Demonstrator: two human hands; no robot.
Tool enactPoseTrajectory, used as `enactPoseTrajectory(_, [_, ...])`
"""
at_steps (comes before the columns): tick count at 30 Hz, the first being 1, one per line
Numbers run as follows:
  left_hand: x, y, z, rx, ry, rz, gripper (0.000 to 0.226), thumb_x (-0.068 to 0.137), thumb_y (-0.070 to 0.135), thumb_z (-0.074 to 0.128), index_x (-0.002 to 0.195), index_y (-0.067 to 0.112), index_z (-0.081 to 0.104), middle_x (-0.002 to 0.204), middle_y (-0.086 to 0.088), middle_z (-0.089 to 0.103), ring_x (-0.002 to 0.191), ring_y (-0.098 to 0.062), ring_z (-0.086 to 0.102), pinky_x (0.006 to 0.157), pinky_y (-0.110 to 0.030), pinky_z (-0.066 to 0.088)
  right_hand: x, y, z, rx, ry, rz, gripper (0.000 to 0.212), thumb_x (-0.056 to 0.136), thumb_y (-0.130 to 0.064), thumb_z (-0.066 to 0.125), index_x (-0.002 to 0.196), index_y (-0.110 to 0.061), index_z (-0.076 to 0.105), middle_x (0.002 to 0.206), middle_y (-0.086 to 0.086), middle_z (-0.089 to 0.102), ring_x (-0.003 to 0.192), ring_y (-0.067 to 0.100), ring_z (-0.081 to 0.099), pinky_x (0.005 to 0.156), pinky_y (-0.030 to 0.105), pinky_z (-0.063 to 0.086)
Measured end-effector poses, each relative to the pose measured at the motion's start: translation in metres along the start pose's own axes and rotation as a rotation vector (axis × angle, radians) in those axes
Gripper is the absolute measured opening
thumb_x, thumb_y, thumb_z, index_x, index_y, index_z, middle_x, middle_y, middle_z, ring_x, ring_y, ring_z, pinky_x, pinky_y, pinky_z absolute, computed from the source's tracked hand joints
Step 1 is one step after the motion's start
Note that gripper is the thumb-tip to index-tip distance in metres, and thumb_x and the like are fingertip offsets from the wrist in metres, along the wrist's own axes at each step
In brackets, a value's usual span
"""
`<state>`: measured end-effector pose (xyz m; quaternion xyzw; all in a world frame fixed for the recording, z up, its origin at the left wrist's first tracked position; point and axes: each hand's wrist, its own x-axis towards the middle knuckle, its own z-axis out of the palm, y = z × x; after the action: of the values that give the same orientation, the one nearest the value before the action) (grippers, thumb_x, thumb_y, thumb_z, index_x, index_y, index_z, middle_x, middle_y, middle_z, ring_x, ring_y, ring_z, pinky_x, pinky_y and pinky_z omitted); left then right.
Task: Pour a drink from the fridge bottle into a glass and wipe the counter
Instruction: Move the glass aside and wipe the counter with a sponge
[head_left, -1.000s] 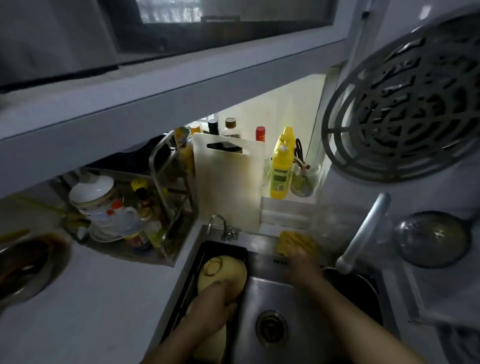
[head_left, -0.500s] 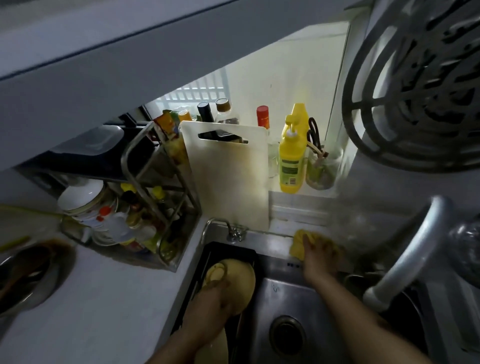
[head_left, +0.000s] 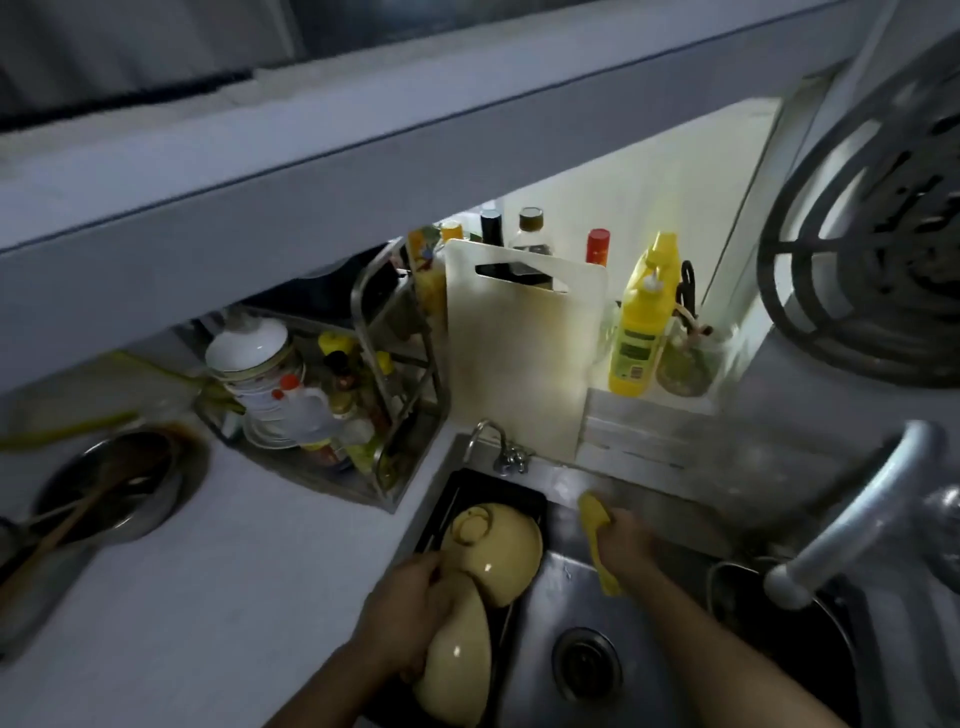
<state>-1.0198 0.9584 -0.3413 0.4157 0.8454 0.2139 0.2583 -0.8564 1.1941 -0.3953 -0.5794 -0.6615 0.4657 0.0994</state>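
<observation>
A person stands over a stainless sink (head_left: 566, 582) in a dim kitchen, wiping stage of the pour-and-wipe job apparently in hand. The right hand (head_left: 626, 540) is clenched round a yellow cloth (head_left: 597, 525), which it holds over the sink's back rim, one end poking up past the knuckles, the other trailing down toward the basin. The left hand (head_left: 410, 613) grips the nearer of two upturned cream bowls (head_left: 491, 551) sitting in a black tray (head_left: 524, 496) at the sink's left side, fingers curled over the bowl's edge.

No fridge bottle or drinking glass can be made out in shot, so whether the pour is done can't be told; judging by the cloth in hand, the work looks to be on the wipe. The pale counter (head_left: 208, 582) lies left of the sink, beyond the tray and well apart from the cloth. Next move, prob.: carry the cloth across the tray to the counter top and sweep it flat, w/o knocking the bowls or the dish rack (head_left: 395, 415) at the back.

Also in view: a tap (head_left: 493, 447) behind the tray, a white chopping board (head_left: 519, 353) propped upright behind it, a yellow detergent bottle (head_left: 641, 322) on the ledge to the right, a metal pot w/ wooden utensils (head_left: 111, 488) at far left
</observation>
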Motion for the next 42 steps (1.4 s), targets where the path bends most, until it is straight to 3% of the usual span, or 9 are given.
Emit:
enactPoseTrajectory(2, [-0.02,-0.018,-0.011,-0.002,0.03,-0.015,0.03,0.092,0.044,0.056,0.119,0.03,0.06,0.111,0.011,0.063,0.097,-0.006,0.06,0.08,-0.025,0.051,-0.017,-0.016,0.013,0.041,0.065,-0.05,0.034,0.099,-0.029,0.05,0.075,-0.009,0.061,0.081,0.022,0.065,0.086,0.04,0.064,0.067,0.034,0.038])
enactPoseTrajectory(6, [-0.063,-0.062,-0.029,0.022,0.048,-0.118,0.03,0.091,0.041,0.058,0.115,0.025,0.061,0.118,0.004,0.064,0.1,-0.011,0.061,0.084,-0.027,0.051,-0.059,-0.061,0.039,0.102,0.041,-0.14,0.022,0.1,-0.02,0.049,0.104,-0.009,0.068,0.099,0.015,0.066,0.092,0.032,0.063,0.074,0.033,0.042])
enactPoseTrajectory(10, [-0.124,-0.118,-0.032,0.032,0.071,-0.337,0.055,0.095,0.047,0.051,0.144,0.025,0.04,0.145,0.001,0.048,0.13,-0.017,0.048,0.104,-0.027,0.04,-0.099,-0.1,0.073,0.072,0.0,-0.318,0.017,0.098,-0.02,0.057,0.087,-0.016,0.069,0.069,-0.005,0.059,0.066,0.017,0.056,0.057,0.028,0.037])
enactPoseTrajectory(15, [-0.193,-0.178,-0.03,-0.048,0.112,-0.551,0.065,0.088,0.051,0.058,0.145,0.027,0.038,0.145,-0.001,0.047,0.134,-0.019,0.046,0.107,-0.032,0.04,-0.137,-0.121,0.12,0.0,-0.175,-0.42,0.032,0.1,-0.022,0.053,0.072,-0.006,0.058,0.063,0.003,0.051,0.059,0.018,0.047,0.059,0.033,0.032])
enactPoseTrajectory(21, [-0.264,-0.243,-0.015,-0.027,0.157,-0.812,0.073,0.095,0.037,0.052,0.154,0.018,0.015,0.16,-0.013,0.02,0.148,-0.026,0.023,0.116,-0.036,0.031,-0.17,-0.135,0.188,-0.199,-0.303,-0.571,0.018,0.104,-0.023,0.047,0.093,-0.015,0.059,0.085,-0.003,0.059,0.08,0.023,0.056,0.066,0.033,0.039])
enactPoseTrajectory(27, [-0.302,-0.275,-0.006,0.044,0.155,-1.058,0.074,0.096,0.036,0.041,0.154,0.025,-0.004,0.158,-0.022,0.006,0.145,-0.043,0.012,0.112,-0.049,0.032,-0.183,-0.14,0.246,-0.494,-0.326,-0.722,0.033,0.106,-0.02,0.044,0.129,-0.003,0.061,0.124,0.02,0.065,0.114,0.036,0.059,0.092,0.037,0.042])
enactPoseTrajectory(30, [-0.304,-0.283,-0.007,-0.024,0.141,-1.117,0.094,0.082,0.057,0.059,0.15,0.029,0.0,0.156,-0.023,0.008,0.141,-0.046,0.013,0.109,-0.057,0.029,-0.181,-0.142,0.271,-0.572,-0.323,-0.718,0.039,0.107,-0.024,0.04,0.138,-0.007,0.055,0.132,0.018,0.061,0.121,0.035,0.055,0.101,0.041,0.041])
enactPoseTrajectory(35, [-0.298,-0.305,0.006,-0.112,0.078,-1.12,0.104,0.081,0.052,0.066,0.151,0.033,-0.009,0.159,-0.027,-0.015,0.144,-0.053,-0.008,0.113,-0.066,0.016,-0.171,-0.137,0.309,-0.583,-0.262,-0.816,0.035,0.105,-0.022,0.045,0.132,-0.005,0.06,0.111,0.024,0.064,0.103,0.041,0.06,0.085,0.047,0.049])
enactPoseTrajectory(42, [-0.295,-0.317,0.018,-0.049,0.031,-1.098,0.107,0.083,0.054,0.065,0.15,0.03,-0.015,0.156,-0.031,-0.019,0.141,-0.058,-0.01,0.111,-0.07,0.017,-0.153,-0.116,0.354,-0.846,-0.463,-0.819,0.043,0.1,-0.04,0.054,0.133,-0.014,0.057,0.122,0.02,0.058,0.108,0.041,0.055,0.091,0.047,0.047])
